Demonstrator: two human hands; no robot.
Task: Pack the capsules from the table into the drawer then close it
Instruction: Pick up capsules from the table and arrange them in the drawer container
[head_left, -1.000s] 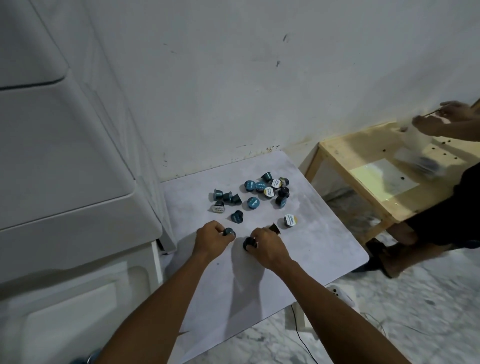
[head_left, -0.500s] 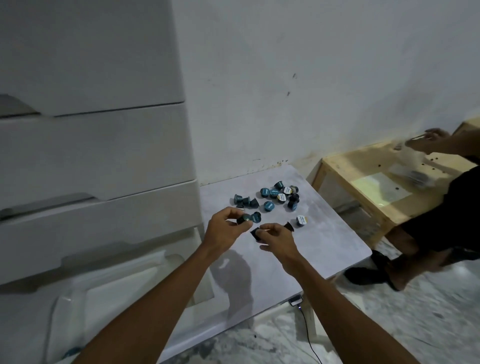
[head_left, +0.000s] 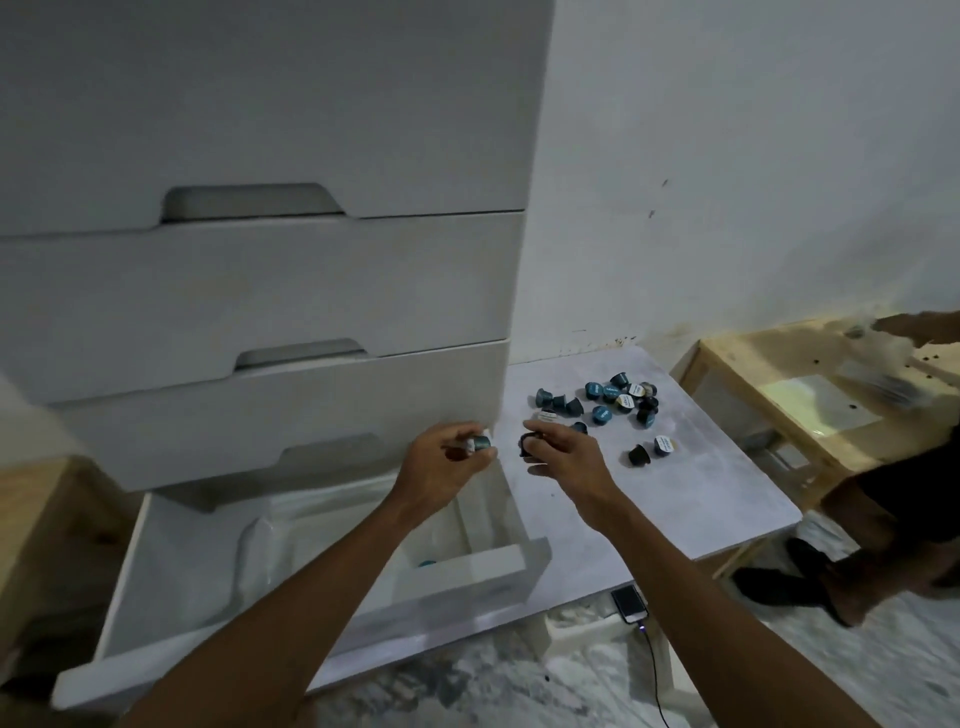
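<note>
Capsules: most sit in a loose cluster at the far side of the table, teal and dark bodies, some foil-up, some tipped on their sides; two lie a bit apart toward the right edge. I read them as light, rigid little cups with a flared rim and thin foil lid, so easy to pinch but prone to roll and skitter; I'd take each across the body or under the rim, not by pressing the foil. Left hand pinches a teal capsule between thumb and fingertips, roughly over the back right corner of the drawer. Right hand has fingers curled round a dark capsule, just over the table's near-left part, beside the drawer. The drawer is the bottom one of the white cabinet, pulled well out, with the drawers above shut. Inside I see clear plastic lining or a bag, and one teal piece near the front right, probably a capsule already in; the rest of the interior is partly hidden by my forearms. Judgement: early in the packing, most of the pile still to go. A phone on a cable lies on the floor under the table edge. Another person works at a wooden table at right, well apart.
</note>
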